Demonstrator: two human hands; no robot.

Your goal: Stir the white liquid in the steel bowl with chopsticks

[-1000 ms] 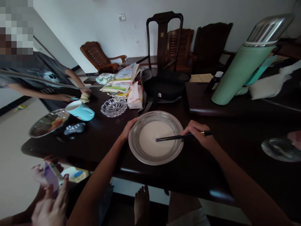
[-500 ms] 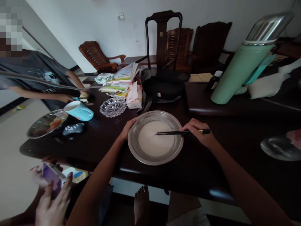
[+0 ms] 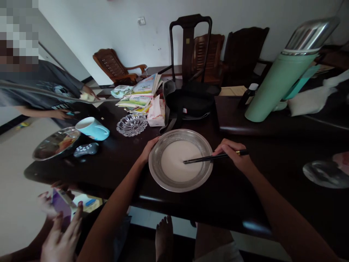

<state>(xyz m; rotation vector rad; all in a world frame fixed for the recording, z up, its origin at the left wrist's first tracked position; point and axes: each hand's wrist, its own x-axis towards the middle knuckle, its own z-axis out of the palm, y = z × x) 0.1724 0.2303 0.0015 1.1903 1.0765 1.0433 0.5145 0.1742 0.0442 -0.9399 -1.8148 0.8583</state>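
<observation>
In front of me a wide metal bowl [image 3: 155, 171] stands on the dark table [image 3: 117, 160]. A pale, milky batter [image 3: 177, 171] covers its bottom. My left hand [image 3: 148, 150] grips the bowl's left rim, its fingers partly hidden behind the wall. Black chopsticks [image 3: 203, 159] with gold bands are pinched in my right hand [image 3: 231, 153], just beyond the bowl's right rim. Their tips dip into the batter near the middle of the bowl.
Left on the table are a blue mug [image 3: 94, 129], a metal basin [image 3: 40, 149], a game controller [image 3: 85, 149] and a glass dish [image 3: 131, 125]. Behind are a tissue pack [image 3: 156, 115] and black bag [image 3: 191, 100]. A green thermos [image 3: 278, 87] stands right. Another person's hands hold a phone [image 3: 61, 205].
The chopsticks have shifted slightly right and toward me in the batter, my right hand moving with them. My left hand stays on the rim. The person at left has moved their hands apart.
</observation>
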